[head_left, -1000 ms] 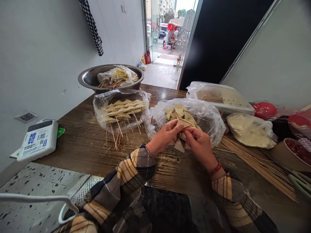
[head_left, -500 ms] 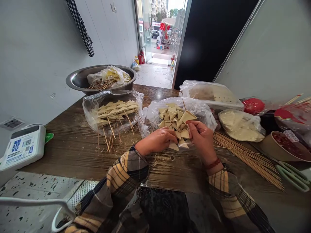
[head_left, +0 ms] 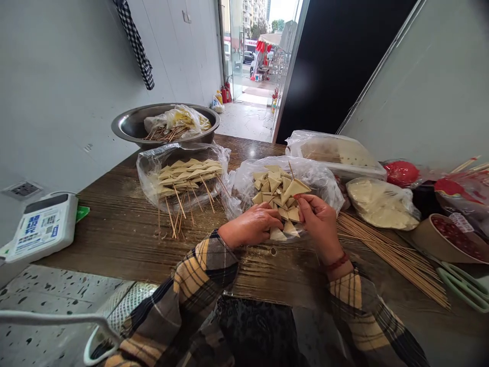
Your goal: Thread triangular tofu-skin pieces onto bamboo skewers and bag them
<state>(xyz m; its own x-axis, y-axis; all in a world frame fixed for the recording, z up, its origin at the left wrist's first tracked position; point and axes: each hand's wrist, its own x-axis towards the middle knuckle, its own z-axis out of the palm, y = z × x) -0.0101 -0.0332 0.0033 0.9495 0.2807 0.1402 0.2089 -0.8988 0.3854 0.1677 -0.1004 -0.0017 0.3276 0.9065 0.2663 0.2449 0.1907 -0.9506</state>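
My right hand [head_left: 320, 222] is closed round a thin bamboo skewer that carries a tan tofu triangle [head_left: 295, 189], held up over a plastic bag of loose tofu triangles [head_left: 273, 184]. My left hand [head_left: 253, 228] rests at the bag's near edge with its fingers curled onto a loose triangle [head_left: 276, 234]. To the left lies another plastic bag of finished skewers [head_left: 186, 176], their sticks pointing toward me.
A steel basin [head_left: 134, 124] with bagged skewers stands at the back left. Loose bamboo sticks [head_left: 389, 251] lie fanned on the wooden table [head_left: 122, 224] at right, beside bagged food, a paper bowl [head_left: 439, 240] and green scissors [head_left: 464, 287]. A white device [head_left: 40, 228] sits far left.
The right hand lifted the skewered triangle up away from the left hand. The left hand dropped to the loose pieces at the bag's near edge.
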